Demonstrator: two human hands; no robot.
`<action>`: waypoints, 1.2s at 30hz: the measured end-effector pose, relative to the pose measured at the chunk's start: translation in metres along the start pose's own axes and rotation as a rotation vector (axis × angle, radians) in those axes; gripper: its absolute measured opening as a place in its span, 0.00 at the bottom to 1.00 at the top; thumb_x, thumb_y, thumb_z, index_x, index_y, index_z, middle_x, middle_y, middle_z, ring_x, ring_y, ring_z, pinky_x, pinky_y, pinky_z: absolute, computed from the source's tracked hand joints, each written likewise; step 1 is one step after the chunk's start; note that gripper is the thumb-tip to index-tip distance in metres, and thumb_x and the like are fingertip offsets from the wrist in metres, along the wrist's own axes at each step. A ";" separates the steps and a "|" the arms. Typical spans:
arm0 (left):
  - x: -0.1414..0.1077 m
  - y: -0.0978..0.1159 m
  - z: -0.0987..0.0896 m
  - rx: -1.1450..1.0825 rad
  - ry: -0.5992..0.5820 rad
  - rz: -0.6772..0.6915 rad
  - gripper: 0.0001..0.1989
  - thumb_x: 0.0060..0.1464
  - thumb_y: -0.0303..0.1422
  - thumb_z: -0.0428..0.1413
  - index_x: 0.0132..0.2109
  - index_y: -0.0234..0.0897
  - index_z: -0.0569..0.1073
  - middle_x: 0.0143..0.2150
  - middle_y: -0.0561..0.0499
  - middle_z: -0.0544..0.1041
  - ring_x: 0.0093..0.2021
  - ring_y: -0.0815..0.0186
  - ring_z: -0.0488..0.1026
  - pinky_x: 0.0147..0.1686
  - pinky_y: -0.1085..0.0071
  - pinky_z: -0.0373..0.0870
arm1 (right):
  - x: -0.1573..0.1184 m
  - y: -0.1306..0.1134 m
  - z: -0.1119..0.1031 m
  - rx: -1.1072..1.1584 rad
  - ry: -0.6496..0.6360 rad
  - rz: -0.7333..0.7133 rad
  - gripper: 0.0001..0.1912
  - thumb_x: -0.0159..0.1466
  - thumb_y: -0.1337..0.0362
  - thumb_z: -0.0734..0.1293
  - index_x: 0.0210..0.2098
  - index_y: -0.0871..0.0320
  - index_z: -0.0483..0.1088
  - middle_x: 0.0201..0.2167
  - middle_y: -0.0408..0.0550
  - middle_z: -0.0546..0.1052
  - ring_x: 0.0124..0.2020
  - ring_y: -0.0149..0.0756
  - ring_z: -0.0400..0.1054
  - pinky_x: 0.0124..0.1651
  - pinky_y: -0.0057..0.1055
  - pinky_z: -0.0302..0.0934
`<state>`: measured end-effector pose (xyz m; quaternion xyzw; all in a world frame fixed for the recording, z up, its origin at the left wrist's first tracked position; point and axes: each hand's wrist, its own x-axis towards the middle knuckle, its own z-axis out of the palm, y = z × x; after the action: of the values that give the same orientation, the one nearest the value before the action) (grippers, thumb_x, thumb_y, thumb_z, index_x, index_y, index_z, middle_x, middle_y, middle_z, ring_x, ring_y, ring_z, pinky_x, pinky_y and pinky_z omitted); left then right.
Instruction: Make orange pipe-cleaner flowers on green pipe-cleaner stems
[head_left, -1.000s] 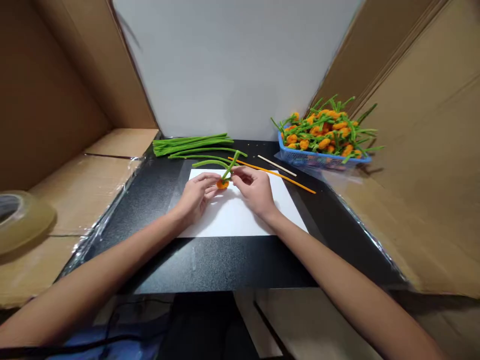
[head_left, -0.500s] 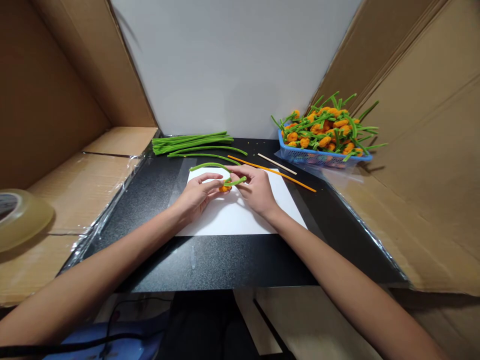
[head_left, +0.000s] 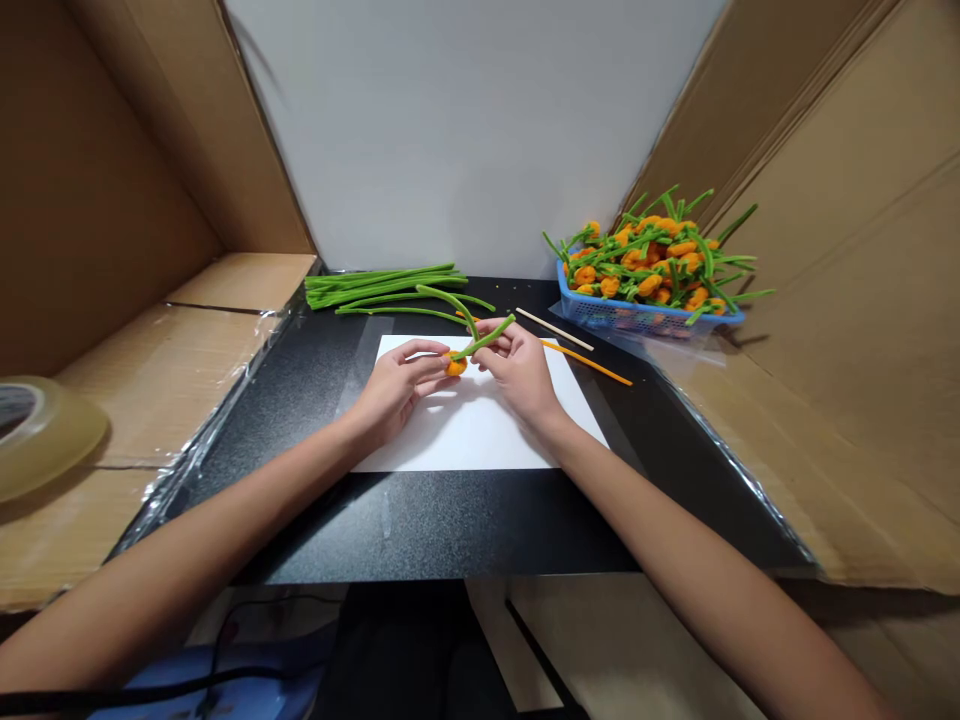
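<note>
Above the white paper (head_left: pixel 480 430), my left hand (head_left: pixel 397 388) pinches a small orange pumpkin-like piece (head_left: pixel 456 366) by its left side. Two green fuzzy stem ends rise from the top of that piece; one (head_left: pixel 487 338) slants up to the right, the other (head_left: pixel 448 298) curves up to the left. My right hand (head_left: pixel 521 372) has its fingers closed around the green stems, just right of the orange piece. Its fingertips are partly hidden behind the stems.
Green pipe cleaners (head_left: pixel 382 287) lie at the back left. An orange pipe cleaner (head_left: pixel 592 364) and a pale stick (head_left: pixel 553 328) lie behind my right hand. A blue basket (head_left: pixel 637 316) of orange and green pieces stands back right. Tape roll (head_left: pixel 67 435) at far left.
The orange piece has turned and shows more between my hands. Its green ends now point upward instead of lying flat to the left and right. My right hand has shifted slightly.
</note>
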<state>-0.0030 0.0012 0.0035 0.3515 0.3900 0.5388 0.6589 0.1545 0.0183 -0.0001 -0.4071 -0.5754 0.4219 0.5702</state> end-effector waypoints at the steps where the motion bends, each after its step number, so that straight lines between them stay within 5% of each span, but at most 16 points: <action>1: 0.000 0.000 0.000 0.006 0.003 -0.017 0.07 0.49 0.20 0.62 0.37 0.28 0.75 0.34 0.42 0.81 0.35 0.61 0.81 0.40 0.68 0.79 | 0.000 0.000 0.000 0.030 -0.021 0.021 0.09 0.52 0.68 0.68 0.35 0.58 0.70 0.29 0.42 0.76 0.30 0.32 0.69 0.35 0.30 0.65; 13: 0.000 0.011 -0.003 0.050 -0.157 -0.380 0.07 0.55 0.23 0.56 0.39 0.23 0.78 0.37 0.35 0.81 0.34 0.62 0.81 0.40 0.71 0.80 | -0.003 -0.004 0.002 0.086 -0.222 -0.037 0.11 0.63 0.57 0.67 0.36 0.53 0.60 0.29 0.40 0.71 0.29 0.30 0.66 0.34 0.30 0.63; 20: 0.002 0.007 -0.005 -0.042 -0.170 -0.328 0.08 0.54 0.23 0.55 0.38 0.25 0.79 0.38 0.35 0.82 0.37 0.61 0.81 0.48 0.70 0.78 | -0.005 -0.007 0.003 0.147 -0.194 0.053 0.18 0.66 0.45 0.62 0.33 0.53 0.58 0.31 0.43 0.73 0.32 0.34 0.70 0.37 0.32 0.67; 27: 0.003 0.011 -0.006 -0.090 -0.110 -0.287 0.08 0.54 0.24 0.54 0.38 0.23 0.78 0.38 0.36 0.81 0.39 0.62 0.81 0.47 0.73 0.78 | -0.008 -0.013 0.002 0.096 -0.167 -0.049 0.22 0.70 0.44 0.55 0.30 0.54 0.62 0.40 0.50 0.76 0.41 0.37 0.73 0.43 0.36 0.69; 32: 0.004 0.007 -0.006 -0.083 -0.118 -0.208 0.08 0.54 0.24 0.55 0.37 0.25 0.79 0.37 0.39 0.81 0.36 0.64 0.80 0.44 0.73 0.79 | -0.005 -0.011 0.000 0.029 -0.174 -0.119 0.17 0.58 0.49 0.72 0.34 0.56 0.69 0.36 0.46 0.76 0.38 0.36 0.73 0.41 0.34 0.69; 36: 0.004 0.004 -0.004 -0.006 -0.088 -0.140 0.07 0.51 0.24 0.57 0.37 0.26 0.79 0.36 0.39 0.81 0.34 0.65 0.79 0.41 0.72 0.79 | -0.002 -0.009 -0.002 -0.002 -0.195 -0.090 0.19 0.55 0.50 0.75 0.33 0.57 0.69 0.32 0.45 0.76 0.34 0.35 0.73 0.42 0.35 0.69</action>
<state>-0.0082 0.0056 0.0046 0.3447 0.3824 0.4768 0.7125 0.1571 0.0135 0.0080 -0.3384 -0.6464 0.4329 0.5294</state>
